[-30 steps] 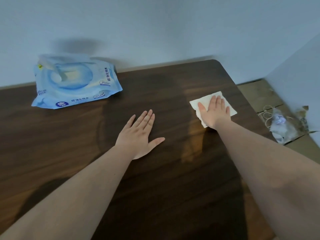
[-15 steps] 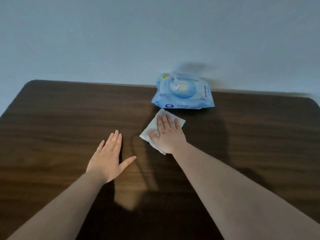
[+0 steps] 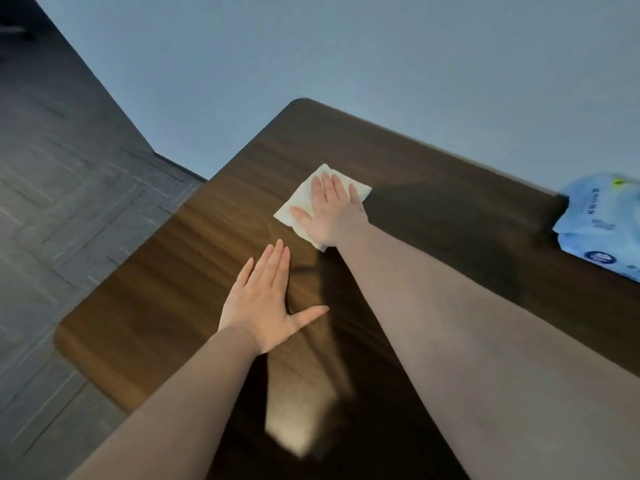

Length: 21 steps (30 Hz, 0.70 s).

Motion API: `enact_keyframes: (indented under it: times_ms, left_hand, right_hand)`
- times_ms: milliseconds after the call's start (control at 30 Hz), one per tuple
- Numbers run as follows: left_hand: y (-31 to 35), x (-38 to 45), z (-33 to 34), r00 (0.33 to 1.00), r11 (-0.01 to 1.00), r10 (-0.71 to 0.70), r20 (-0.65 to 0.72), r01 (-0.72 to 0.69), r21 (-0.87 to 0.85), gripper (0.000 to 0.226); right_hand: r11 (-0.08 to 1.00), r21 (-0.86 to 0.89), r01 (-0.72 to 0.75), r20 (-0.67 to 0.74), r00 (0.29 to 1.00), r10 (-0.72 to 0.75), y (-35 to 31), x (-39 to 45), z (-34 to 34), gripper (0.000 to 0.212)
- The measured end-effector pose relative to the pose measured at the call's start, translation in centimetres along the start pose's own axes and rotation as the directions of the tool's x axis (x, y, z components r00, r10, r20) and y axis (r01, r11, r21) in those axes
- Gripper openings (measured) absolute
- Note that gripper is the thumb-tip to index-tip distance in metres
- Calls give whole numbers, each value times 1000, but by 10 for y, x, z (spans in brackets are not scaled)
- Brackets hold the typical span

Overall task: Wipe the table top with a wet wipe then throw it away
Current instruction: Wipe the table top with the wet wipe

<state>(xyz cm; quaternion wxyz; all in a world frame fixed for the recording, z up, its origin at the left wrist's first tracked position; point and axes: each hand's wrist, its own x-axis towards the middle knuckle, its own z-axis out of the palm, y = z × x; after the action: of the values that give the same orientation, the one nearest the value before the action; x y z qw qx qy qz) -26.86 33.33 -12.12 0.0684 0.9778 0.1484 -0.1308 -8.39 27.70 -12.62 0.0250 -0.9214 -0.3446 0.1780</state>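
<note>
A white wet wipe (image 3: 300,199) lies flat on the dark wooden table top (image 3: 433,216), toward its far left part. My right hand (image 3: 330,209) presses flat on the wipe with the fingers spread, covering most of it. My left hand (image 3: 266,301) rests palm down on the bare wood, a little nearer to me and left of the wipe, holding nothing.
A blue pack of wet wipes (image 3: 602,226) lies at the right edge of view on the table. A pale wall (image 3: 346,64) runs behind the table. Grey floor (image 3: 62,209) lies beyond the table's left edge. A bright reflection (image 3: 298,424) shines on the near wood.
My right hand has slid the wipe leftward across the table, from the right end past the blue pack to the left part. The view has swung left with it.
</note>
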Motion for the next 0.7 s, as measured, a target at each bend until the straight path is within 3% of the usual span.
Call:
enact_keyframes:
  times_ms: [200, 367, 500, 700]
  left_hand:
    - [-3, 0, 2, 1000, 999, 8, -17, -8, -40, 117]
    - [-2, 1, 2, 1000, 1000, 11, -4, -12, -28, 109]
    - [1, -1, -2, 999, 999, -4, 40, 2, 50, 108]
    - [25, -4, -12, 993, 978, -59, 104, 37, 203, 107]
  right_hand:
    - [993, -69, 94, -56, 994, -98, -46, 44, -1, 77]
    - [989, -87, 122, -50, 991, -127, -31, 30, 1, 76]
    - [999, -13, 43, -28, 999, -43, 15, -20, 7, 74]
    - [978, 85, -193, -38, 980, 196, 109, -118, 20, 74]
